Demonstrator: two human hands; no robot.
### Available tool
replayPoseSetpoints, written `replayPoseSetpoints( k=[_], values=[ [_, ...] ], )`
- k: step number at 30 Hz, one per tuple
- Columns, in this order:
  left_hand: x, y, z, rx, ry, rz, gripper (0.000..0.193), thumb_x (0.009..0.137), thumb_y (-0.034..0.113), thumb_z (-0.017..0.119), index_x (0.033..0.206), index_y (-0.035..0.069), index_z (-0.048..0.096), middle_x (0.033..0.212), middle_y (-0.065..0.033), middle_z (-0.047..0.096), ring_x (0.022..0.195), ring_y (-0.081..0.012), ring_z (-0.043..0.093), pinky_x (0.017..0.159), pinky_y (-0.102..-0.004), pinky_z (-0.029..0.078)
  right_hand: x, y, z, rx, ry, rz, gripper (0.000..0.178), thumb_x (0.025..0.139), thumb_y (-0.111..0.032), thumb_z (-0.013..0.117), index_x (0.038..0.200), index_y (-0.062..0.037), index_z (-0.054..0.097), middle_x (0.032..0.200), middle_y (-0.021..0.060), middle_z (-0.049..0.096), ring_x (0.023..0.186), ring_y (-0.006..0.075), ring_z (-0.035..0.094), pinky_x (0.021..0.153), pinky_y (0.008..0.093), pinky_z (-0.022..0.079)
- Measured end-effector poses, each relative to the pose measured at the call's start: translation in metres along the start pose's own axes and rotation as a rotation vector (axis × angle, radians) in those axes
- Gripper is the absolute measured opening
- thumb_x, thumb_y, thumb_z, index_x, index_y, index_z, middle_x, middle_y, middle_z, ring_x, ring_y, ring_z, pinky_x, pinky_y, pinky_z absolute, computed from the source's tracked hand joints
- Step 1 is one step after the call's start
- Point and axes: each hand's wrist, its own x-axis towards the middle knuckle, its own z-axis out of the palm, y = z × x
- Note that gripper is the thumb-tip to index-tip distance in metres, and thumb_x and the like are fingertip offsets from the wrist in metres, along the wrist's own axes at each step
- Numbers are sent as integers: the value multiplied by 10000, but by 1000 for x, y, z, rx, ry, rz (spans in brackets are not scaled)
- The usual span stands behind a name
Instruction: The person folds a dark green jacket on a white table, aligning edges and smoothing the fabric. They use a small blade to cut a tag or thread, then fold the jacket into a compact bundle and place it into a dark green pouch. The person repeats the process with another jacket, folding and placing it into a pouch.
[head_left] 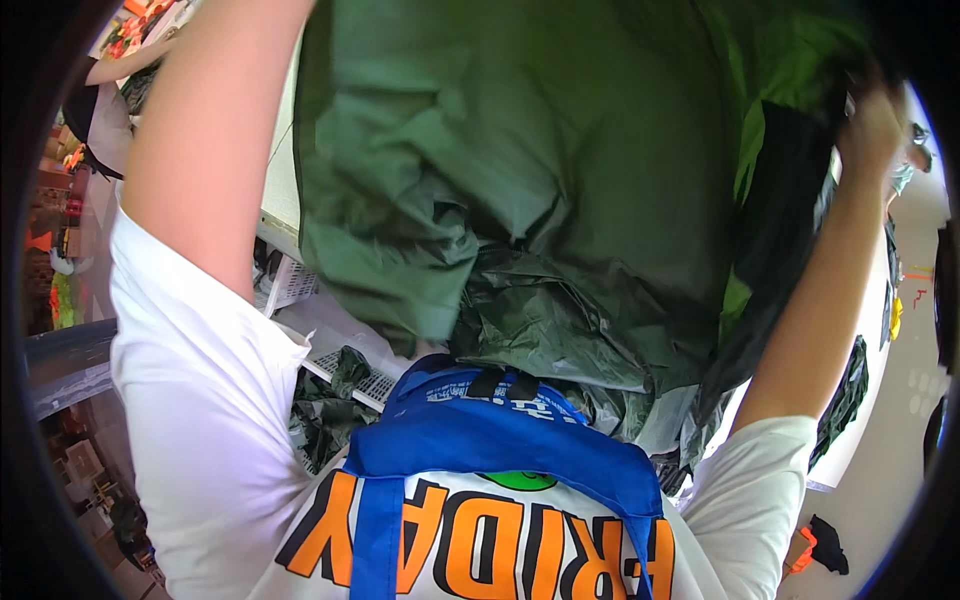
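Observation:
A large dark green sheet of thin, creased fabric [520,130] fills the middle of the view, spread out before my chest. Its lower part bunches into folds over my blue apron [500,435]. Along the right runs a brighter green strip [742,160] beside a black section [785,190]. My right hand [872,125] is raised at the far right, against the fabric's upper right edge. Motion smears its fingers, so their grip is unclear. My left arm [215,130] stretches up past the fabric's left side, and its hand lies beyond the top edge of the view.
White perforated baskets [290,283] with dark crumpled fabric [335,415] are below the pale table edge [282,215]. At the upper left a person's arm [130,62] reaches over dark material. Boxes and orange items line the left side. A black and orange item [825,545] lies lower right.

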Motion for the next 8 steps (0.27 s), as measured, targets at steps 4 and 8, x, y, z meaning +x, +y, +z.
replayPoseSetpoints(
  k=[4, 8],
  values=[
    [-108, -49, 57, 485, -358, 185, 508, 845, 305, 663, 1275, 68, 535, 1329, -170, 500, 1226, -269, 490, 1006, -412, 406, -33, 48, 28, -439, -460, -36, 358, 916, -190, 556, 1242, -42, 559, 849, 39, 576, 720, 104, 527, 696, 250, 435],
    [-286, -46, 55, 778, -677, -230, 778, 705, 403, 767, 1391, 219, 447, 1531, -155, 234, 1372, -430, 277, 1091, -565, 275, -140, 83, 38, -515, -488, -126, 309, 904, -141, 550, 1194, -53, 611, 1099, 113, 662, 960, 157, 626, 885, 295, 463]
  ],
)
